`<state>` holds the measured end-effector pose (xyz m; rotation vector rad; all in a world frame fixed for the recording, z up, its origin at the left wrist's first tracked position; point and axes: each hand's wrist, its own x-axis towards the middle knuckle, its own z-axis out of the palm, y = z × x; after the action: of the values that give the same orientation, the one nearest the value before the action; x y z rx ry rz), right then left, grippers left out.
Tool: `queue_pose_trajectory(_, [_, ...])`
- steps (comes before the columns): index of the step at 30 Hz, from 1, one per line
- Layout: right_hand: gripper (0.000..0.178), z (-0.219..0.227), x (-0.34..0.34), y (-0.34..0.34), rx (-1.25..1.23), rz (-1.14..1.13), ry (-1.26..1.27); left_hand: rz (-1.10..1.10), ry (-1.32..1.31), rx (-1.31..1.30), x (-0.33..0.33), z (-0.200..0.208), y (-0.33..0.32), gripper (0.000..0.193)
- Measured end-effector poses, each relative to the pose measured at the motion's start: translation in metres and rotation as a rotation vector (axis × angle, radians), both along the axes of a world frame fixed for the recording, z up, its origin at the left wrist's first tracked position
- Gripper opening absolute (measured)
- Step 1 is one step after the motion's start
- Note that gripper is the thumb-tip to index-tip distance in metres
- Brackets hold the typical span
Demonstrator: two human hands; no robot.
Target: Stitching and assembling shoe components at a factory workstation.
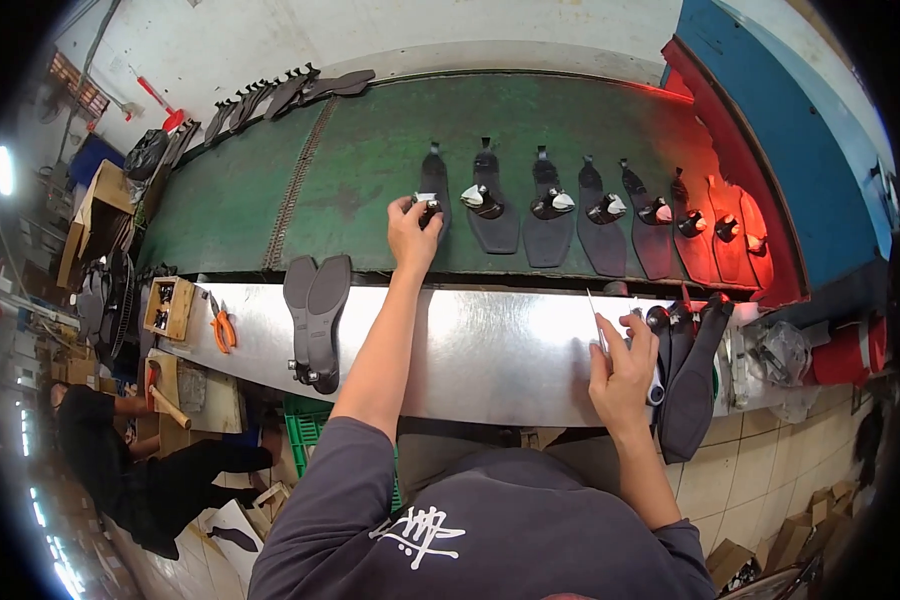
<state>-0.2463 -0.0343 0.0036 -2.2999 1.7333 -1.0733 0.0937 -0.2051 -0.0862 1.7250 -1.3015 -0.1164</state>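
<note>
Green belt (370,150) runs across behind your metal bench (490,350). Row of dark soles (547,235) on it, right end under a red glow (705,140). Your piece: the leftmost sole (434,175) of the row, lying on the belt, partly covered by your fingers. Spare soles (688,410) overhang the bench just beside your right hand (625,375); that hand's half-curled, thin tool (594,312) between thumb and fingers. Left hand (416,235) curled in at the piece's small pale-topped strap (426,197); can't tell if you're pinching or only touching. Step looks like placing or adjusting; next move probably calls for light fingertips, sole kept straight.
</note>
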Motion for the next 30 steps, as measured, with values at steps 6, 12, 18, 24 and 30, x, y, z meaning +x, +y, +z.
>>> queue_pose_trajectory(6, [0.020,0.008,0.000,0.005,0.314,0.327,-0.756,-0.381,0.660,-0.124,-0.046,0.091,0.065,0.032])
queue_pose_trajectory(12, [0.064,0.039,0.026,0.001,0.684,0.776,-1.554,-0.926,1.145,0.160,-0.097,0.118,0.191,0.025])
queue_pose_trajectory(18, [0.038,0.049,0.033,0.019,0.557,0.782,-1.556,-0.750,1.358,0.207,-0.106,0.110,0.216,0.026])
queue_pose_trajectory(24, [0.028,0.050,0.020,0.041,0.644,0.721,-1.449,-0.661,1.372,0.157,-0.100,0.095,0.231,0.026])
queue_pose_trajectory(30, [0.028,0.040,0.019,0.061,0.622,0.489,-0.901,-0.734,1.378,0.098,-0.095,0.093,0.236,0.031])
